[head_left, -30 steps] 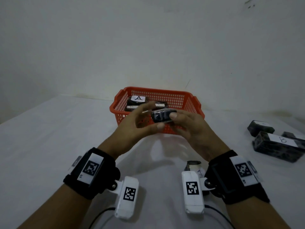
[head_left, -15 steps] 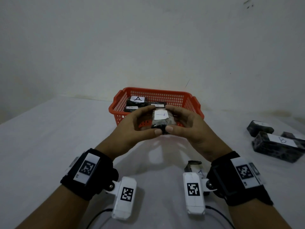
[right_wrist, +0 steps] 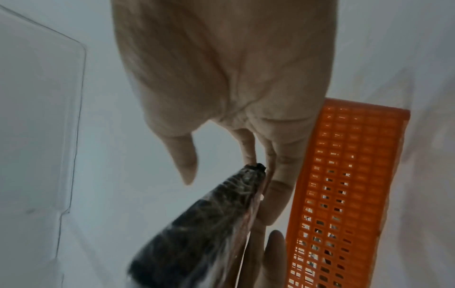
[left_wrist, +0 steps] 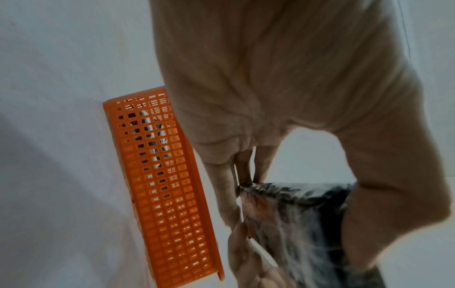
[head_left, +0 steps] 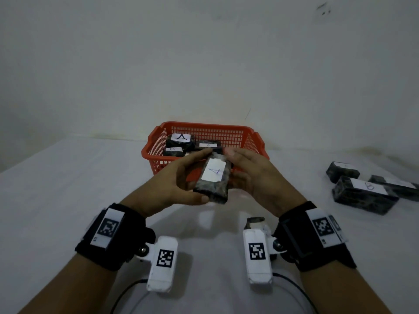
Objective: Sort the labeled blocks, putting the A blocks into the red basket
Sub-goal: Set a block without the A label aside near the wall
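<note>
Tilted up since before, block (head_left: 213, 177) above white table (head_left: 68, 189).

A plain off-white wall (head_left: 204, 64), dimly lit and bearing a few small dark marks near its upper right and a thin scratch lower down, meets a white table surface (head_left: 56, 189) that fills the lower view and shows faint yellowish staining along the join.
</note>
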Tool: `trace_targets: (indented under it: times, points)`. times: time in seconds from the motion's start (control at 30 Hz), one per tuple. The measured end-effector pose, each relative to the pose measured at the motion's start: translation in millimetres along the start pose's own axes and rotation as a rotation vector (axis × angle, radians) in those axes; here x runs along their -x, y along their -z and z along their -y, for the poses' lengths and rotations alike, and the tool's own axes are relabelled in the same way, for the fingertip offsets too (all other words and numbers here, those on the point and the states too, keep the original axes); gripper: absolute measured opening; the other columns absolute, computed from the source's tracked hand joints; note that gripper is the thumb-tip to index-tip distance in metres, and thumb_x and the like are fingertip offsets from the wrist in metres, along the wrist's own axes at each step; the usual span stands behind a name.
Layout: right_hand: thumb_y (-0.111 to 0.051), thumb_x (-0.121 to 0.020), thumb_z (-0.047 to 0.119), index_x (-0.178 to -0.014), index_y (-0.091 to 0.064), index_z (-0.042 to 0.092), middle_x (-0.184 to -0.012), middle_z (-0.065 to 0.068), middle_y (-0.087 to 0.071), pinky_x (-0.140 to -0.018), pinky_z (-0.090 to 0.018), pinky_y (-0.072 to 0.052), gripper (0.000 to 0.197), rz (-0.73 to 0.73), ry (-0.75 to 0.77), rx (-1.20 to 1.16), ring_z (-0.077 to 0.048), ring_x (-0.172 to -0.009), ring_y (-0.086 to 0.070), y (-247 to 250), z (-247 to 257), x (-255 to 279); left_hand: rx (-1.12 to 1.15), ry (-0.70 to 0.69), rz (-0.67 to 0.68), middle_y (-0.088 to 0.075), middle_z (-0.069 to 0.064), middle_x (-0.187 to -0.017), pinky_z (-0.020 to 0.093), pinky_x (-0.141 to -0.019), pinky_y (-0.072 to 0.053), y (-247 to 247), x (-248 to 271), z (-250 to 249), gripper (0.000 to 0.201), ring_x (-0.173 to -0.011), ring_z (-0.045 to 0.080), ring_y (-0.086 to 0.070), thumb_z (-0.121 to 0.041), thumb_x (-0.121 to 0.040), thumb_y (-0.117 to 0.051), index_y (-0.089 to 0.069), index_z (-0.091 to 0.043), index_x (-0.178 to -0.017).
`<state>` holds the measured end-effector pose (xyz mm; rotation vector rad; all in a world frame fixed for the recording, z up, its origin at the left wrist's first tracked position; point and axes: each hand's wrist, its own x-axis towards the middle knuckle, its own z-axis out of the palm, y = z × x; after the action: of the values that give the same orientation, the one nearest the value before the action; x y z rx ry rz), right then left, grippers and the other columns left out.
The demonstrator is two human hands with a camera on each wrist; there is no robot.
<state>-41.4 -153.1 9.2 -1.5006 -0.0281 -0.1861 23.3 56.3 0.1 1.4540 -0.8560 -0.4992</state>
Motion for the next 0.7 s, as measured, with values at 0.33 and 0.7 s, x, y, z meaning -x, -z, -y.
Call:
trace_targets:
  times: [0.33, 0.7]
  points:
    - [-0.064, -0.099, 0.003, -0.114, -0.070, -0.007, -0.095, -0.017, -0.076, -0.072, -0.032, -0.066, 0.019, -0.242, -0.071, -0.077, -0.021, -0.076, -0.077, 64.5, 27.0, 40.7, 0.216, 0.142, -0.131, -0.074, 0.014, -0.122, 0.044, -0.092, -0.061, -59.0, -26.8, -15.2, 0.030, -0.109, 0.034, -0.073, -0.007, -0.103, -0.050, -0.063, -0.008, -0.130]
    - [-0.063, -0.100, 0.004, -0.097, -0.072, -0.008, -0.090, -0.018, -0.074, -0.070, -0.033, -0.067, 0.015, -0.620, -0.051, -0.066, -0.026, -0.080, -0.073, 195.4, 54.6, 128.4, 0.117, 0.133, -0.177, -0.075, 0.024, -0.100, 0.035, -0.077, -0.065, -224.5, -129.5, -21.1, 0.020, -0.082, 0.030, -0.071, -0.011, -0.095, -0.070, -0.074, 0.008, -0.103]
